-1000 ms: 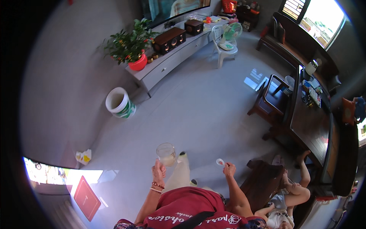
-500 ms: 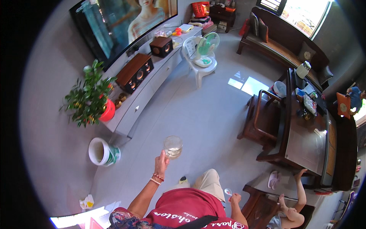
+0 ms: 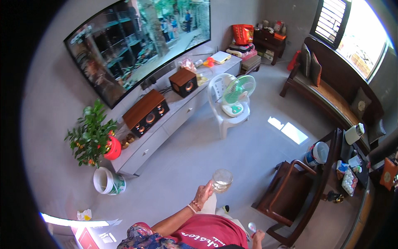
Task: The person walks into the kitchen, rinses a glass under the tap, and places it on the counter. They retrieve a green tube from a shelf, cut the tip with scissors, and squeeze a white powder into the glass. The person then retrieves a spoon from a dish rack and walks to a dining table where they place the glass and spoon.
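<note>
My left hand (image 3: 202, 194) is raised in front of me and grips a clear drinking glass (image 3: 222, 180) with a little liquid at its bottom. A beaded bracelet sits on that wrist. My right hand (image 3: 258, 238) hangs low at my side near the lower edge and holds a small spoon (image 3: 251, 226). I wear a red top.
A dark wooden armchair (image 3: 290, 195) stands to my right, beside a long dark table (image 3: 352, 170) with small items. Ahead, a white plastic chair carries a green fan (image 3: 235, 92). A low white cabinet (image 3: 166, 124) bears speakers, under a large screen. A potted plant (image 3: 93, 137) and white bucket (image 3: 105, 181) stand left.
My view has swung upward toward the screen and the window. The glass stays raised in my left hand, and my right hand has dropped lower at my side.
</note>
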Motion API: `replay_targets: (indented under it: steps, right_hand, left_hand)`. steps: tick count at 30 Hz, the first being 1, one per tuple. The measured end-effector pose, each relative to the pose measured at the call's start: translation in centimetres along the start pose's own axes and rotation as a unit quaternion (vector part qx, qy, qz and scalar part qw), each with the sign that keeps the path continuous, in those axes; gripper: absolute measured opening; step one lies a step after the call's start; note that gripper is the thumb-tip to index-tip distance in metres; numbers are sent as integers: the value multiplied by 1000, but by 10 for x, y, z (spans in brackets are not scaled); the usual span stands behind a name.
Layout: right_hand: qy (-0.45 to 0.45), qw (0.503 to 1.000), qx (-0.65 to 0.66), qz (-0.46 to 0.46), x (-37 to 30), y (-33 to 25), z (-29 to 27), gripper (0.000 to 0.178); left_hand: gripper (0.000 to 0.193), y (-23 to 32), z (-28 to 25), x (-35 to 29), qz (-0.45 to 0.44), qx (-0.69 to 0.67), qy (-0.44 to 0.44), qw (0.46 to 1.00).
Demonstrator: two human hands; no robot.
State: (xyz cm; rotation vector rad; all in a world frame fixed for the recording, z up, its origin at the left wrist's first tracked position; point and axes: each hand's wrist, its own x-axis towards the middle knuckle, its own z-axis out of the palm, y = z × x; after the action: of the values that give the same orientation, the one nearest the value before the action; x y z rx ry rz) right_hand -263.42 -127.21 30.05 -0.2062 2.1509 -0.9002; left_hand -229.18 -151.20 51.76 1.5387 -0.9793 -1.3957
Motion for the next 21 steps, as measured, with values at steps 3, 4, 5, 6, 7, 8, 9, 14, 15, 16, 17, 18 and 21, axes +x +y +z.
replay_targets:
  steps: [3,4,5,6,7,8,9,14,15,16,17,18,21]
  right_hand:
    - [-57,995,16,-79,79,-97,23,19]
    - [-45,996,53,-63,81,-149,40,18]
    - [-37,998,44,-37,102,-175,49,16]
    - [-45,995,88,-7,119,-199,61,16]
    - [-54,996,77,0,141,-214,72,16]
    - [-33,998,49,-5,141,-250,87,17]
    - [-46,997,53,8,148,-277,98,18]
    - [19,992,105,65,201,-335,137,19]
    - [24,986,142,80,201,-343,144,19]
    - [25,980,174,89,204,-354,149,19]
    - [27,973,206,98,207,-365,152,19]
    - [30,964,238,117,213,-370,150,23]
    - [19,846,500,186,245,-388,156,22]
  left_hand:
    - [52,15,32,64,-9,-33,25,999]
    - [51,23,39,87,-66,-81,30,994]
    - [51,30,48,112,-55,-69,21,996]
    - [51,36,54,137,-42,-56,15,997]
    - [50,44,60,164,-28,-42,6,999]
    - [50,52,61,187,-22,-19,0,1000]
    - [49,67,67,213,-15,-16,-3,1000]
    - [47,138,119,354,-53,7,-86,995]
    - [47,156,132,378,-33,26,-109,993]
    - [47,174,148,403,-12,43,-132,990]
    - [47,186,161,423,9,60,-156,986]
    - [48,184,174,450,-23,50,-177,983]
    - [49,198,227,514,-10,55,-205,977]
